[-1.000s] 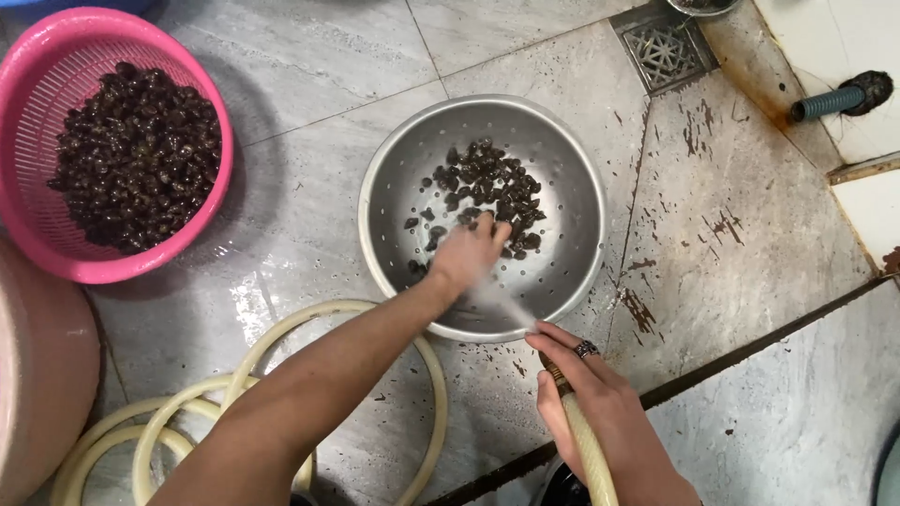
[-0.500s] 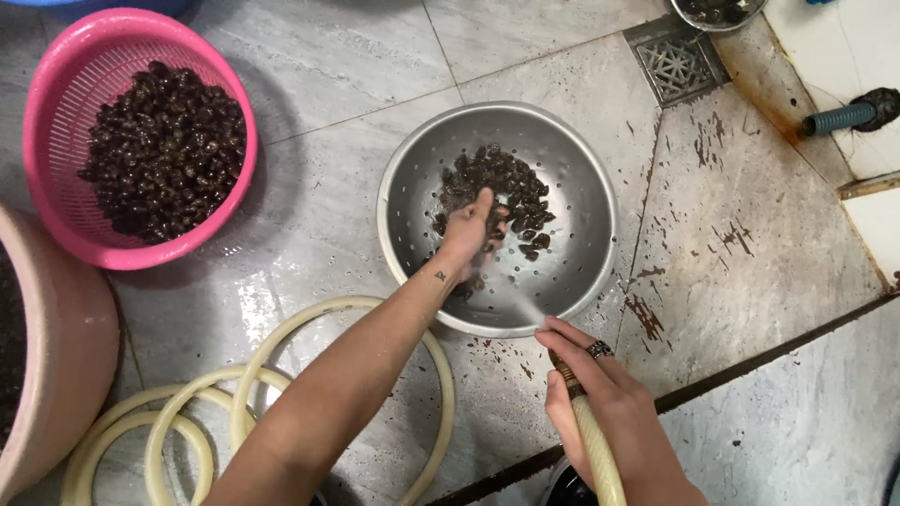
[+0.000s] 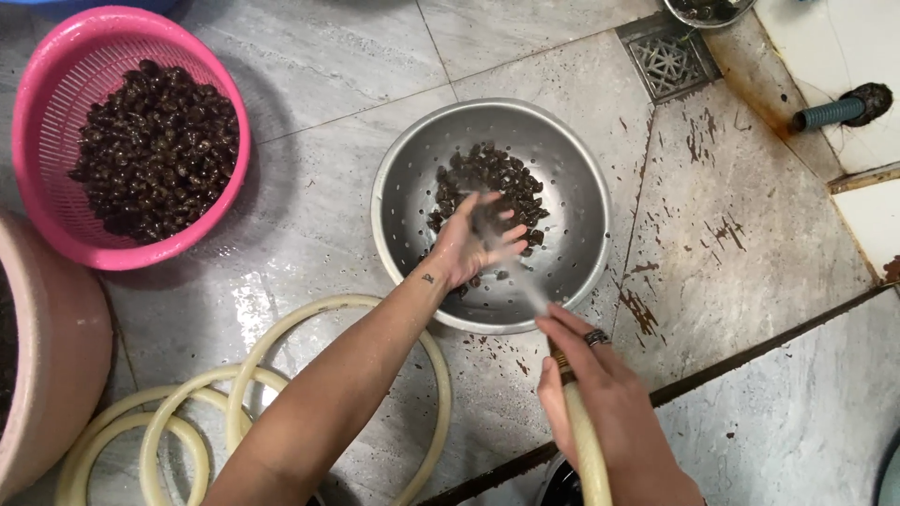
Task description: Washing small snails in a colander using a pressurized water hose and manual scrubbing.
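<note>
Spraying from the pale hose [image 3: 586,450], which is gripped tight in the right hand [image 3: 600,403], water is aimed at the dark shells [image 3: 497,183] scooped in the half-open left hand [image 3: 473,244] over the metal bowl [image 3: 581,187], so shells could be knocked out onto the wet floor [image 3: 328,206] just beside it.

Reaching forward with the left hand [image 3: 473,242], palm turned up and fingers loosely cupped, forearm stretching diagonally from the lower left. Curling the right hand [image 3: 600,394] into a closed grip, thumb pressing forward near the fingertips, a ring showing on one finger.
</note>
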